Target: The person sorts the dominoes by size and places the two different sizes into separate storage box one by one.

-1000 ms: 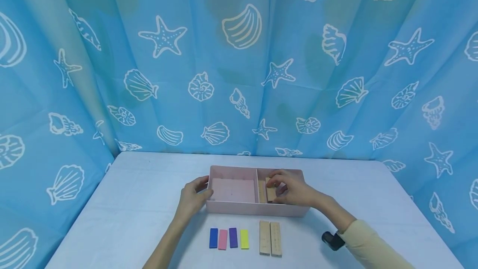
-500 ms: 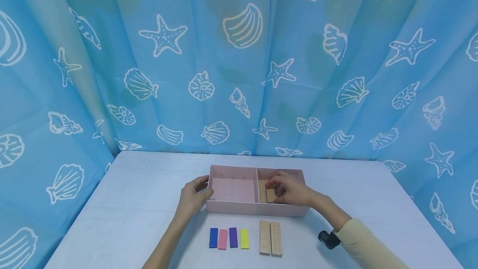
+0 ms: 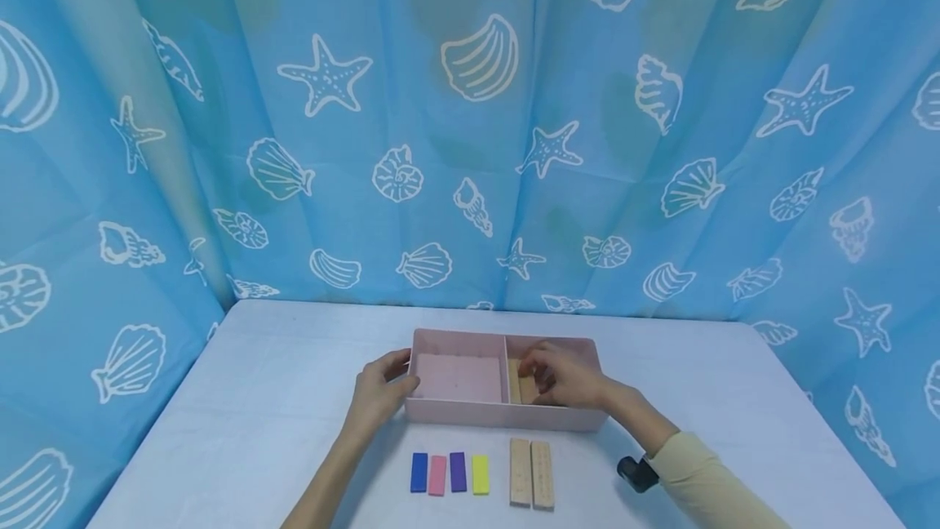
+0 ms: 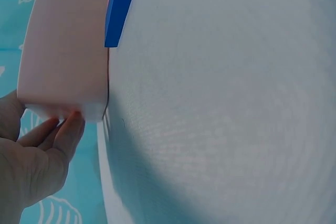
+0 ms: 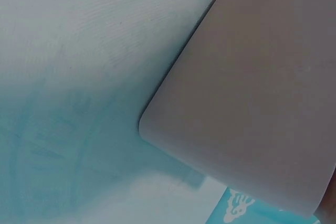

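Observation:
A pink two-compartment box (image 3: pixel 499 414) stands on the white table. My left hand (image 3: pixel 378 392) holds its left end, thumb at the rim; in the left wrist view the fingers of the left hand (image 4: pixel 44 156) touch the end wall. Inside the right compartment, my right hand (image 3: pixel 569 380) pinches a wooden block (image 3: pixel 529 392), partly hidden by the fingers. Another wooden block (image 3: pixel 515 382) lies against the divider, just left of it. The right wrist view shows mostly the box's outer wall (image 5: pixel 252 93).
In front of the box lie two wooden blocks (image 3: pixel 520 473) side by side. Left of them is a row of small blocks: blue (image 3: pixel 419 473), pink (image 3: pixel 437 476), purple (image 3: pixel 458 473) and yellow (image 3: pixel 481 475). A blue shell-print curtain (image 3: pixel 470 145) hangs behind the table.
The right hand has shifted slightly left in the compartment with the wooden block, which now sits closer to the block by the divider. The left hand stays on the box.

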A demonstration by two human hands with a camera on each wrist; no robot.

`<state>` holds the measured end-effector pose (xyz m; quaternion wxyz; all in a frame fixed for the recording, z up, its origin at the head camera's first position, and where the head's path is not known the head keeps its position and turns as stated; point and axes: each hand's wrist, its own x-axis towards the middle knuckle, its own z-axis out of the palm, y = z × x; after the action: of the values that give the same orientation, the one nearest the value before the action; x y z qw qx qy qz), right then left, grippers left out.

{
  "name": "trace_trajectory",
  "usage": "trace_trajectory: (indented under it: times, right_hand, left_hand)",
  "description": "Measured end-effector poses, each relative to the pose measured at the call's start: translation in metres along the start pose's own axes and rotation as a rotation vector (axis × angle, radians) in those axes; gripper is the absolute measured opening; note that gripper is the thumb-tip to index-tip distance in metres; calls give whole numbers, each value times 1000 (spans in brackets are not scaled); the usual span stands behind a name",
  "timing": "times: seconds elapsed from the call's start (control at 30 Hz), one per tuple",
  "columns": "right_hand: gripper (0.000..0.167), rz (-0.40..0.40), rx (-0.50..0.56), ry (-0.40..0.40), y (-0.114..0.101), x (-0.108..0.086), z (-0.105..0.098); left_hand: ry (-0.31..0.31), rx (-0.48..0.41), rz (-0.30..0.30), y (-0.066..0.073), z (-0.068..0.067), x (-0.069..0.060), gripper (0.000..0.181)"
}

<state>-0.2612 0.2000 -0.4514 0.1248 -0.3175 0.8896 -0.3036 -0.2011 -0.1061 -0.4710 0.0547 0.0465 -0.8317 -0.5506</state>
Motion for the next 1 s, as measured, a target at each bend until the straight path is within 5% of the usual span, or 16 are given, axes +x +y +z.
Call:
trace_trajectory:
  times: [1.0]
  right_hand:
    - [39,64,19,-27,2,2,4]
  left_hand:
    - [-5,10,8,-1,0,0,47]
